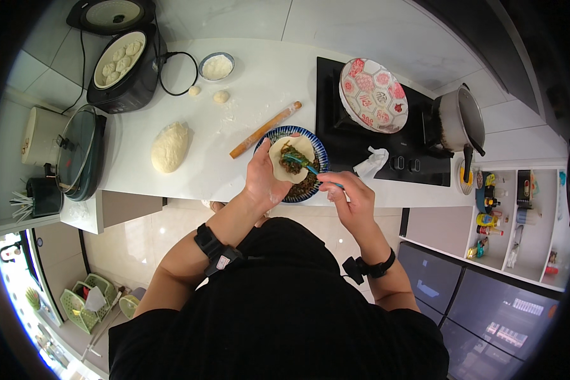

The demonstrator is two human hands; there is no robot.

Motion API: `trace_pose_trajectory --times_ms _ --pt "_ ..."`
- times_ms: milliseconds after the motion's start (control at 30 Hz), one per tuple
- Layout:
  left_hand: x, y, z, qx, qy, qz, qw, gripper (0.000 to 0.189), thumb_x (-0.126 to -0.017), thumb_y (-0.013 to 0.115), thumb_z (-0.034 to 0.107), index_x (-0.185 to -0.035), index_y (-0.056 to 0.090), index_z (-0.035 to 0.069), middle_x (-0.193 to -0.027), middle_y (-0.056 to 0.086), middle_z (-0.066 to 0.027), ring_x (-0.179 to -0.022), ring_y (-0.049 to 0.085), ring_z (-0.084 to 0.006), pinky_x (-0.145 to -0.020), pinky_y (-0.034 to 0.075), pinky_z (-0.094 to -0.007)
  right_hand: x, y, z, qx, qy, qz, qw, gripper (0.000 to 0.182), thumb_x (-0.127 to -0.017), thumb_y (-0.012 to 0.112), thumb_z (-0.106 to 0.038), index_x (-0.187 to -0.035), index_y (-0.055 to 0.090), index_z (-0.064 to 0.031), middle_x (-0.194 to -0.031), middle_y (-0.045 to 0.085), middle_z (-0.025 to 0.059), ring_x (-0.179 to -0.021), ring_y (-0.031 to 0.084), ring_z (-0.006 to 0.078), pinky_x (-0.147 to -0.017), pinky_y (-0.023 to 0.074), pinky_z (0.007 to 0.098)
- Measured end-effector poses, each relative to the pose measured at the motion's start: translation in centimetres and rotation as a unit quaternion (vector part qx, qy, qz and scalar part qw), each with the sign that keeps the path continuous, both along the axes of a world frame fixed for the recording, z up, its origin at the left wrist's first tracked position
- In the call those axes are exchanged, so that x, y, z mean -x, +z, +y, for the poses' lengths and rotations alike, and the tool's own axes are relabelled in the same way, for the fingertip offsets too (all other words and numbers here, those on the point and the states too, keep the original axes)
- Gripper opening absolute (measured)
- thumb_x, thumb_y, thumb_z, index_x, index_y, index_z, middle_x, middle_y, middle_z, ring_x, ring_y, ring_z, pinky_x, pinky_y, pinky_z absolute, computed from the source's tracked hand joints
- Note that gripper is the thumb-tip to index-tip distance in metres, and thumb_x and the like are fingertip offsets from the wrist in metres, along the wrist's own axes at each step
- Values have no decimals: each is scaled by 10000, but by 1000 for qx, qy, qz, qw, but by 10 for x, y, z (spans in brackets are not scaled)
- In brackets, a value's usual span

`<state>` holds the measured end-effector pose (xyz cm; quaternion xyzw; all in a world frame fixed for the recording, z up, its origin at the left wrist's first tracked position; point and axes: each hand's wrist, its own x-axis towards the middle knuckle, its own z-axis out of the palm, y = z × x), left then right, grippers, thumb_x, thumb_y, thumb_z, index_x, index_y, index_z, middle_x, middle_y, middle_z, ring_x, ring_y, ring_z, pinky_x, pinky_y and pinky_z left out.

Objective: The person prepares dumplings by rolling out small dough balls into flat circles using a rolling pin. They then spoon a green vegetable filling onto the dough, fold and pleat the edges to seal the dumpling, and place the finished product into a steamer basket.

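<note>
My left hand [264,179] holds a round dough wrapper [279,172] over a blue-and-white patterned bowl [324,151]. Dark filling with green bits [289,165] is heaped in the middle of the wrapper. In my right hand [349,194] is a teal-handled utensil [331,183], its head lying on that filling. More minced filling [308,185] shows in the bowl below, partly covered by the wrapper and my left hand. A wooden rolling pin [266,129] rests slantwise on the counter just behind the bowl.
On the white counter [209,166] lie a large dough lump [170,147], two small dough balls and a bowl of flour [217,66]. Filled buns sit in an open black cooker [123,90] at left. A patterned round lid [374,95] and a pot [456,118] stand on the black cooktop.
</note>
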<state>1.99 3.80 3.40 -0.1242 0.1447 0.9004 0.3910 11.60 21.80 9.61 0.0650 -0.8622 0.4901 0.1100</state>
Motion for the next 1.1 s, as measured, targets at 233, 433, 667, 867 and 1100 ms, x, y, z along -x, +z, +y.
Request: trace_pose_trajectory --times_ms 233,433,667,867,1100 --pt "3 0 -4 0 12 -10 1000 603 -1080 279 490 -1462 478 68 -1479 511 -134 -1372 473 -316 -1181 343 -472 9 -17 9 340 -135 -73 928 279 -1079 522 -183 -1206 648 31 -877 688 67 -692 539 64 -633 458 221" --pt "9 -28 -33 4 60 10 998 601 -1076 289 457 -1485 450 47 -1495 497 -147 -1393 456 -324 -1191 335 -470 24 -82 38 448 -169 -107 871 304 -1081 540 -219 -1229 645 25 -860 663 41 -675 498 59 -627 419 213" --pt "14 -23 -66 51 101 -31 993 619 -1075 256 437 -1532 397 43 -1546 444 -156 -1431 420 -321 -1203 326 -466 25 -137 36 2 -137 -81 987 204 -1039 586 -176 -1162 705 -65 -858 707 89 -699 663 120 -657 537 265" --pt "17 -22 -69 45 98 -16 994 610 -1077 256 433 -1532 402 55 -1544 448 -153 -1430 422 -321 -1206 327 -466 26 -137 19 47 -121 -159 979 216 -1045 576 -196 -1127 713 -50 -803 700 66 -653 620 98 -622 514 254" --pt "18 -24 -63 43 90 -27 995 605 -1077 272 438 -1527 413 60 -1531 465 -152 -1424 429 -319 -1198 336 -468 29 -157 26 271 -178 -203 924 303 -1075 537 -244 -1137 694 8 -788 698 48 -608 536 53 -567 457 226"
